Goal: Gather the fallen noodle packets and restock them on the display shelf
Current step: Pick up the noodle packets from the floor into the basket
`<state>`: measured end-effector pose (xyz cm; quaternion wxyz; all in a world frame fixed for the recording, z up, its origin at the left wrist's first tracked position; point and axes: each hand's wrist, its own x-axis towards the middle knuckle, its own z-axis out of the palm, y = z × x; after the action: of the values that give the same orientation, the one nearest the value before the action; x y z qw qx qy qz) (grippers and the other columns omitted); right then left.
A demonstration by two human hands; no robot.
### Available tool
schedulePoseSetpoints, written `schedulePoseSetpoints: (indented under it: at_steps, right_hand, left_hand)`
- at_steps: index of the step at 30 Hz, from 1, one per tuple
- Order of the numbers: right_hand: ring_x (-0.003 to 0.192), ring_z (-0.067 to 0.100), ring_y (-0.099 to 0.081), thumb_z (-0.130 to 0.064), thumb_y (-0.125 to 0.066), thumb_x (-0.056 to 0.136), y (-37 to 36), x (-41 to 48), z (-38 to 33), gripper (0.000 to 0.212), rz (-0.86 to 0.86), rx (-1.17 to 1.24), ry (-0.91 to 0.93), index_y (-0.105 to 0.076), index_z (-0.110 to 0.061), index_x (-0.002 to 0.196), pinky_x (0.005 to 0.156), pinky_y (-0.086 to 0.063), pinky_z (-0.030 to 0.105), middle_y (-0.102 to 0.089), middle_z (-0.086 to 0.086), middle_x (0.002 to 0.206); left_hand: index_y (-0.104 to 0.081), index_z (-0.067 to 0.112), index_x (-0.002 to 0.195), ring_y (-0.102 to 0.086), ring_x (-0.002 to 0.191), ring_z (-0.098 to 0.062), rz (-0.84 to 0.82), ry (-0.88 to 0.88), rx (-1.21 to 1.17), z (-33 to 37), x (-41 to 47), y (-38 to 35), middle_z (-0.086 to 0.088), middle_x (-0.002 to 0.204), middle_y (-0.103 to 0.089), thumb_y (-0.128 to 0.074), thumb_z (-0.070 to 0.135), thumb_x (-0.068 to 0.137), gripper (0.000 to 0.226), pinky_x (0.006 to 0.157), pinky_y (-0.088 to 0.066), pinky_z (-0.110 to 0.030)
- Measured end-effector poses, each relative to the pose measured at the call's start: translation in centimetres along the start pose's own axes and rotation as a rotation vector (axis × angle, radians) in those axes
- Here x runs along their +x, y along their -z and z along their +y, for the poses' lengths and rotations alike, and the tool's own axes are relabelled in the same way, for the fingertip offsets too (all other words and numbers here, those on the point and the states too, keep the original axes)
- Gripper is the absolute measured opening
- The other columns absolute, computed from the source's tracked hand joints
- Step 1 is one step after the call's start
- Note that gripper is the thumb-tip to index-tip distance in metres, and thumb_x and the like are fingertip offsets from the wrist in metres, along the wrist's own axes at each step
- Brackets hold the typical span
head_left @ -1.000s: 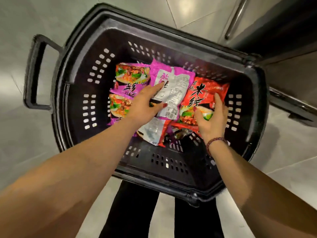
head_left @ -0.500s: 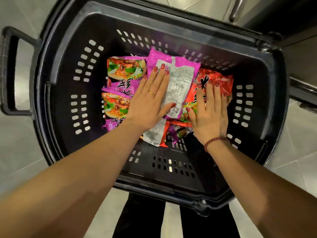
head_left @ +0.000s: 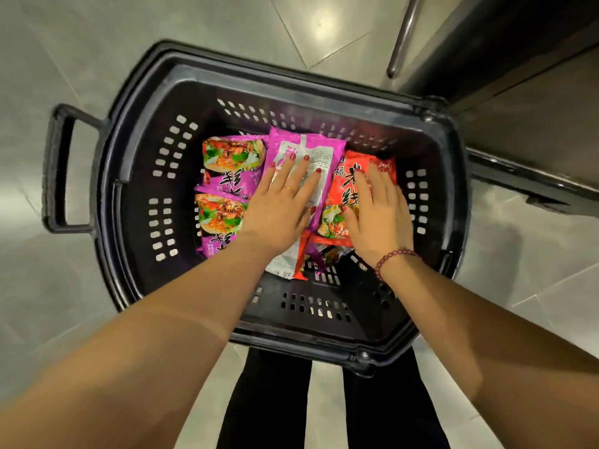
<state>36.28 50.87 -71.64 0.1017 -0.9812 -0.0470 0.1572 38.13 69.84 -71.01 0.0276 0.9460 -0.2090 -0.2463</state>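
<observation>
Nearest the camera, two bare forearms reach forward and down over the near rim of a black plastic shopping basket (head_left: pixel 324 343) that stands on a pale tiled floor (head_left: pixel 64 59), with dark trouser legs just below it. Inside the basket the left hand (head_left: pixel 282 202) lies flat and open, fingers spread, palm down on a magenta noodle packet (head_left: pixel 308 147) that is turned back side up, its white label panel showing; nothing is gripped. The right hand (head_left: pixel 377 210) (a beaded bracelet at its wrist) is likewise open and flat, pressing on a red noodle packet (head_left: pixel 343 196) just beside the magenta one. Each packet lies directly under its own hand, so neither hand has to travel; the coming move probably turns on curling the fingers over the far short edges. Both packets run with their long axis away from the person, from near wall to far wall, the magenta one tilted slightly so that its far end leans right, and its far edge close to the far wall. To the left of the left hand, two more purple packets with food pictures (head_left: pixel 230 157) lie one behind the other, printed side up, and a further packet's white-and-red end (head_left: pixel 288 264) pokes out beneath the left wrist. Beyond the basket, at far right, a dark fixture with a metal rail (head_left: pixel 402 37) rises; whether it is the display shelf cannot be told. The gathering looks largely done and the restocking not yet begun.
</observation>
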Motion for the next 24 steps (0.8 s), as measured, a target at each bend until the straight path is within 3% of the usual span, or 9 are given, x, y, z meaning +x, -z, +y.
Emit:
schedulePoseSetpoints:
  at_steps: [4,7,11,16,19,24]
  right_hand:
    - [0.128,0.028,-0.044,-0.026,-0.059,0.089,7.7,-3.0,-1.2,0.052,0.097,0.063,0.017,-0.046,-0.010,0.136,0.108,-0.035,0.040,-0.046,0.010,0.140]
    - [0.112,0.029,-0.051,-0.027,-0.063,0.083,14.3,-6.6,-1.9,0.051,0.151,0.089,-0.064,-0.052,-0.012,0.130,0.098,-0.039,0.040,-0.054,0.007,0.129]
    - [0.109,0.032,-0.055,-0.034,-0.065,0.084,21.7,-13.2,-2.3,0.051,0.197,0.144,-0.184,-0.054,-0.012,0.129,0.091,-0.048,0.043,-0.058,0.008,0.123]
    - [0.110,0.031,-0.055,-0.039,-0.058,0.087,27.8,-21.8,0.3,0.047,0.228,0.184,-0.365,-0.057,-0.012,0.125,0.090,-0.046,0.044,-0.060,0.008,0.118]
    - [0.102,0.031,-0.059,-0.043,-0.055,0.085,29.8,-27.0,3.0,0.047,0.310,0.238,-0.495,-0.062,-0.011,0.118,0.084,-0.050,0.044,-0.063,0.007,0.110]
    - [0.096,0.029,-0.061,-0.042,-0.066,0.082,31.4,-35.6,8.6,0.045,0.459,0.278,-0.660,-0.064,-0.012,0.114,0.078,-0.050,0.038,-0.065,0.006,0.106]
  left_hand:
    - [-0.041,0.011,0.145,-0.031,0.142,-0.038,0.100,-0.059,-0.020,2.7,-3.7,6.9,-0.015,0.152,-0.039,-0.057,0.034,0.090,0.061,0.115,-0.024,-0.051]
    - [-0.051,0.008,0.136,-0.040,0.135,-0.040,0.102,-0.082,-0.066,4.9,-7.2,13.0,-0.017,0.143,-0.049,-0.063,0.030,0.086,0.055,0.109,-0.035,-0.054]
    - [-0.060,0.008,0.124,-0.054,0.119,-0.039,0.132,-0.158,-0.068,7.9,-12.0,20.3,-0.016,0.128,-0.060,-0.070,0.026,0.080,0.048,0.090,-0.049,-0.050]
    - [-0.062,0.010,0.118,-0.059,0.102,-0.036,0.138,-0.321,-0.064,12.9,-15.2,26.2,-0.012,0.115,-0.063,-0.040,0.039,0.084,0.049,0.079,-0.054,-0.045]
    - [-0.065,0.012,0.113,-0.061,0.097,-0.034,0.144,-0.444,-0.023,17.4,-16.1,28.3,-0.011,0.107,-0.066,-0.042,0.039,0.082,0.047,0.079,-0.053,-0.042]
    - [-0.066,0.012,0.112,-0.060,0.097,-0.032,0.162,-0.629,0.028,27.4,-16.1,30.2,-0.008,0.109,-0.066,-0.048,0.038,0.081,0.044,0.080,-0.054,-0.040]
